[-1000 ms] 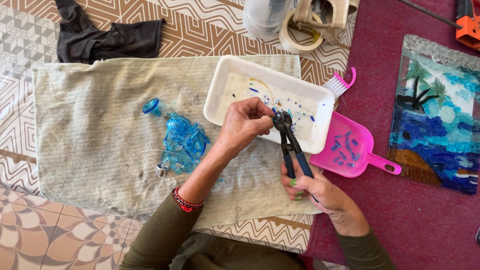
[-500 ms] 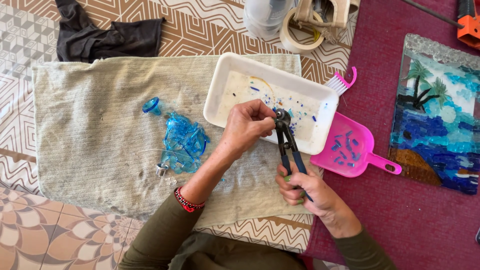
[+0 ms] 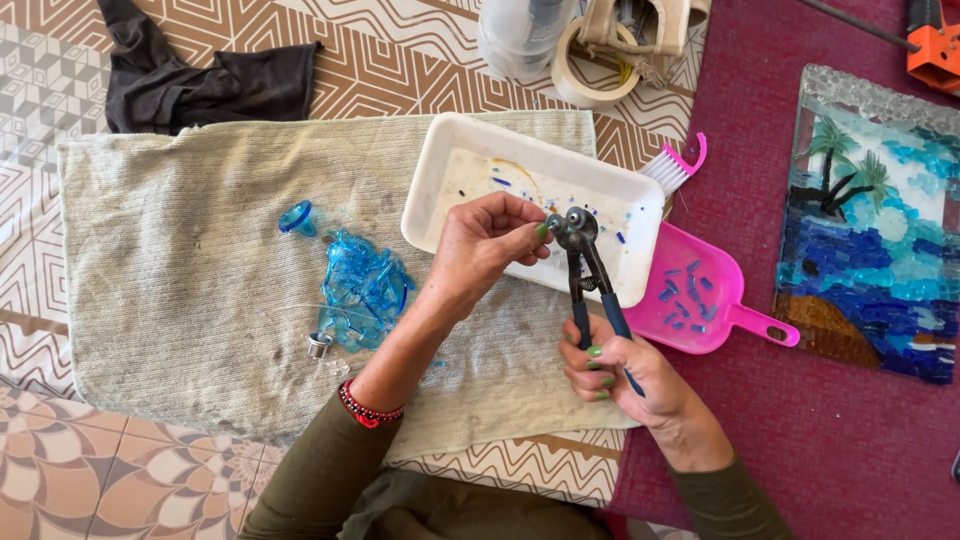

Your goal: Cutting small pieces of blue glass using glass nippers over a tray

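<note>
The right hand [image 3: 630, 375] was wrapped around the blue handles of the nippers [image 3: 585, 275], with its fingers shut tight on them. The two little wheels at the top of the nippers sat just past the fingertips of the left hand [image 3: 485, 250]. The left fingers were pinched together right at those wheels. A bit of glass may have been between them, but it was too small to tell.

Under the left fingers and the wheels was a white tray [image 3: 450, 165] with a few blue bits in it. Just beside the right fingers, on the far side from the left hand, lay a pink dustpan [image 3: 715, 305] with blue chips in it. A pink brush [image 3: 675, 165] poked out behind the tray.

Near the left wrist, on the towel [image 3: 180, 260], was a pile of broken blue glass [image 3: 360, 285]. A red bead band [image 3: 368, 410] went around that wrist.

Well apart from the right fingers lay a glass picture [image 3: 870, 230] of palm trees and blue sea on a dark red mat [image 3: 850, 440]. A roll of tape [image 3: 585, 65] and a black cloth [image 3: 200, 85] lay far past the fingertips.
</note>
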